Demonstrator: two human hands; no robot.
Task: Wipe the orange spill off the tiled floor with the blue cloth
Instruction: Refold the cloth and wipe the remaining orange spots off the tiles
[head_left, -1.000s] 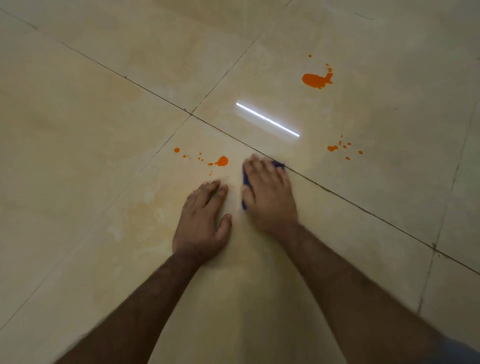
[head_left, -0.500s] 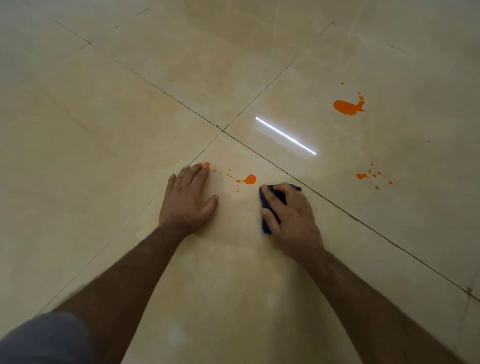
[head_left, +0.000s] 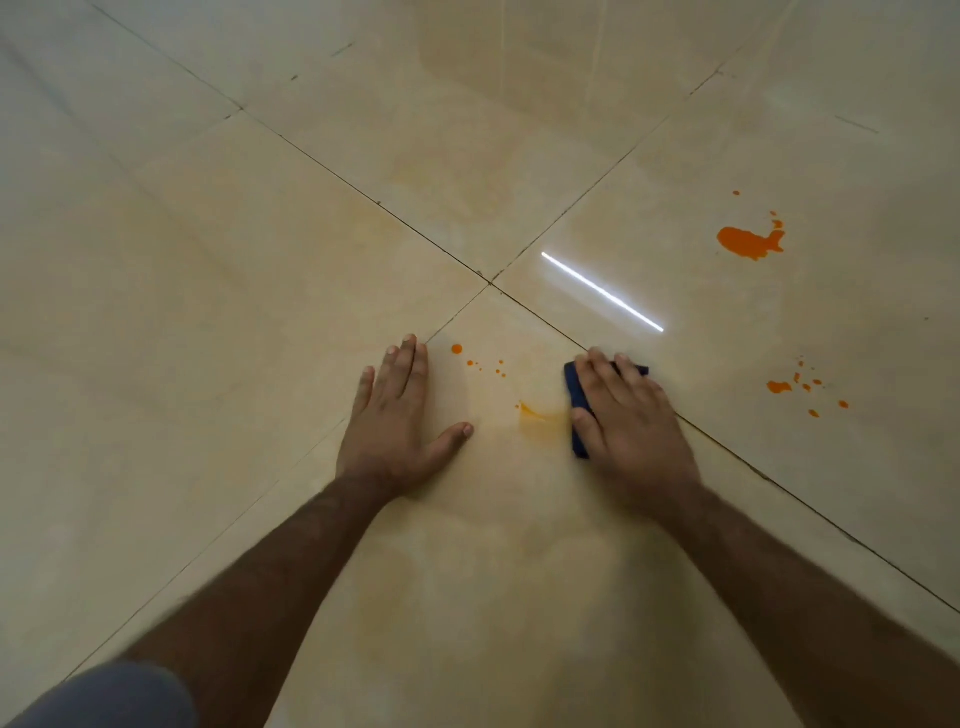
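Step in hand: I am partway through wiping; my right hand (head_left: 631, 415) presses the blue cloth (head_left: 576, 410) flat on the tiled floor (head_left: 260, 260), fingers straight and spread over it, not curled round it.
Cloth: it lies under my right palm, with only its dark edge showing to the left of my thumb and a corner past my fingertips.
Smear: a pale orange smear (head_left: 540, 418) lies just to the left of the cloth, touching its edge; I judge it a half-wiped patch needing another pass.
Left hand: my left hand (head_left: 397, 415) rests flat on the tile, fingers straight, holding nothing, bracing me.
Small drops: a scatter of small drops (head_left: 475, 359) sits between my two hands, just beyond my left fingertips.
Far blotch: the biggest blotch (head_left: 748, 241) lies well ahead and to the right of my right hand.
Right splatter: a cluster of spots (head_left: 805, 387) lies to the right of my right hand, across the grout line (head_left: 727, 447).
Next move: I reckon I should sweep the cloth left over the smear and drops, then carry it right and forward.
Edges: the grout line passes under my right hand; liquid could settle there, so I would press along it.
Open room: bare tile lies all round both hands; my left hand bounds the leftward sweep.
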